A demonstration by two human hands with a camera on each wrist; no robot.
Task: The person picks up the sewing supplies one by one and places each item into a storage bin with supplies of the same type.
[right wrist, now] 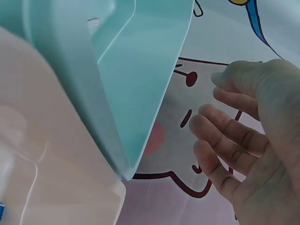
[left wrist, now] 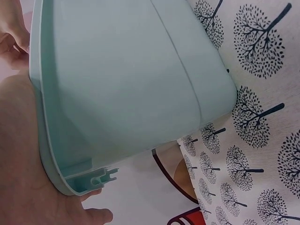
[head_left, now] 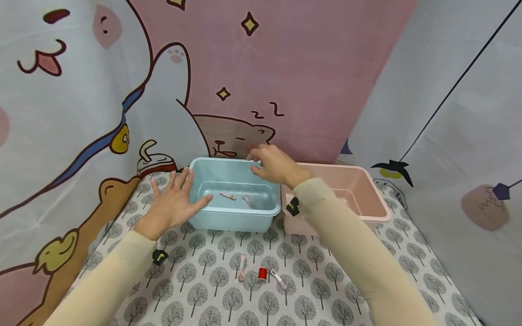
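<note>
A light blue plastic bin [head_left: 232, 222] stands on the cloth-covered table. My left hand [head_left: 173, 206] is at its left end, fingers spread and thumb over the front left corner. In the left wrist view, that hand [left wrist: 28, 154] lies along the bin's rim [left wrist: 47, 140]. Over the back right part of the bin is my right hand [head_left: 277, 165], fingers loosely bent around nothing. The right wrist view shows this hand [right wrist: 243, 136] apart from the bin's corner [right wrist: 129, 164]. Inside lie a small pinkish strip [head_left: 227, 195] and a small pale looped item [head_left: 246, 200].
A pink bin [head_left: 377, 217] adjoins the blue one on the right; a blue object [right wrist: 1, 212] shows inside it. Nearer on the tree-print cloth [head_left: 220, 312] lie a red thread spool [head_left: 263, 274], a slim pinkish item [head_left: 242, 268] and a white tool [head_left: 279, 280]. Behind hangs a cartoon curtain [head_left: 318, 81].
</note>
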